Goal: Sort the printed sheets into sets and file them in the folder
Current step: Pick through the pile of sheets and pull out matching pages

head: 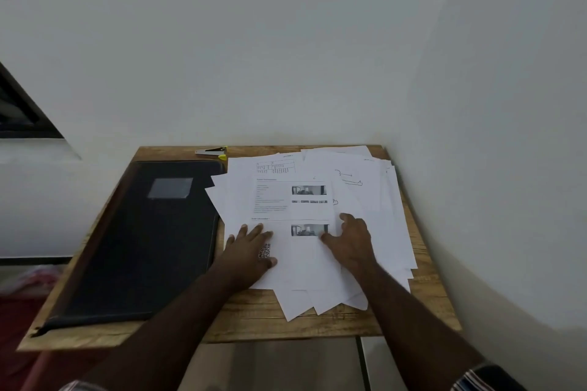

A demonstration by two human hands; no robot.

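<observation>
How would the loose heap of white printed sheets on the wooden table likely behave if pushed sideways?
The loose heap of white printed sheets already lies fanned and overlapping, so it would probably slide apart, not move together. Single sheets look thin, likely floppy when lifted. Corners overhanging the wooden table might drop.

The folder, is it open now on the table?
No, the black folder lies closed and flat on the table, left of the loose printed sheets.
</observation>
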